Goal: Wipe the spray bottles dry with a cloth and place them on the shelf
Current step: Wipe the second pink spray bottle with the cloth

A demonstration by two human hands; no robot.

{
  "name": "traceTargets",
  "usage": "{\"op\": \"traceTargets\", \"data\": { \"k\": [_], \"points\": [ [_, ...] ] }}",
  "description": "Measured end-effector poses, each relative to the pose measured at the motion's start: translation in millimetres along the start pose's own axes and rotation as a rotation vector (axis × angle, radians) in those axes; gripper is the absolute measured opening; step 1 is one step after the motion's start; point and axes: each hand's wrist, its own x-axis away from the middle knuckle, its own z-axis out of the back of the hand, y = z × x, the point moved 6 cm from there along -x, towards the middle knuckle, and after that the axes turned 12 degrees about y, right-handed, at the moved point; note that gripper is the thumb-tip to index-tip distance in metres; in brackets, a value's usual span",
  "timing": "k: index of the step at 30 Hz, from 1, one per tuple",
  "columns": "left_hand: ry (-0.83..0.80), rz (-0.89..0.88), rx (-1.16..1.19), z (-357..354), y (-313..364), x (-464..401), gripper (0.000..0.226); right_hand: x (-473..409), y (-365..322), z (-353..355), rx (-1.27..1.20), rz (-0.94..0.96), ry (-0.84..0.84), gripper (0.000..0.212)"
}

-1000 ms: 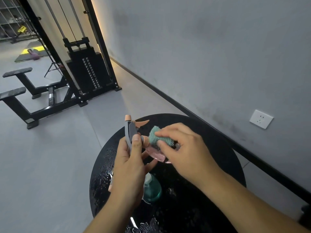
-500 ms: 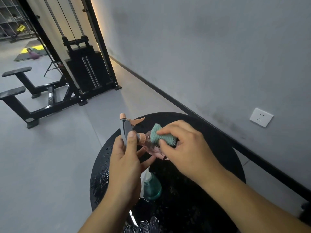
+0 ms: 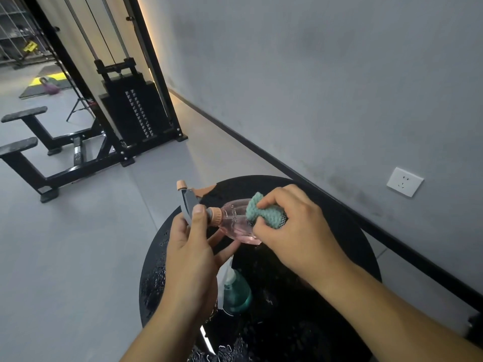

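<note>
We had the clear pink plastic spray bottle (image 3: 236, 222) tipped sideways over the round black wet table (image 3: 339, 231). Our left hand (image 3: 193, 254) gripped its grey trigger head (image 3: 190, 205), thumb on top. Our right hand (image 3: 295, 228) pinched a teal knitted cloth (image 3: 264, 214) against the bottle's body. A teal bottle (image 3: 236, 292) stood on the table below.

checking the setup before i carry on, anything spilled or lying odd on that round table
Yes. Water droplets are scattered over the round black table, thickest along its left edge. The teal spray bottle seems to lie tipped over on the wet top. The pink spray bottle is held sideways, but that is just for wiping.
</note>
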Motion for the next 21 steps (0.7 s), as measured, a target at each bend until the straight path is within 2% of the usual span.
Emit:
{"op": "traceTargets", "data": {
  "k": [6,12,14,18,21],
  "points": [
    [-0.041,0.008,-0.004,-1.0,-3.0,1.3,0.03,6.9,-9.9,-7.5,-0.046,0.084,-0.078,0.017],
    [0.011,-0.032,0.065,6.0,8.4,-4.8,0.031,-8.2,11.9,12.9,-0.06,-0.135,0.077,0.019],
    [0.004,-0.041,0.058,4.7,8.2,-4.0,0.031,-7.5,12.2,13.6,-0.07,-0.136,0.082,0.019],
    [-0.002,-0.053,0.035,3.7,4.7,-2.0,0.031,-0.1,-4.7,4.2,-0.095,-0.008,-0.02,0.023],
    [0.023,-0.052,0.057,6.5,7.9,-5.6,0.031,-5.3,4.1,9.7,-0.069,-0.076,0.035,0.021]
  ]
}}
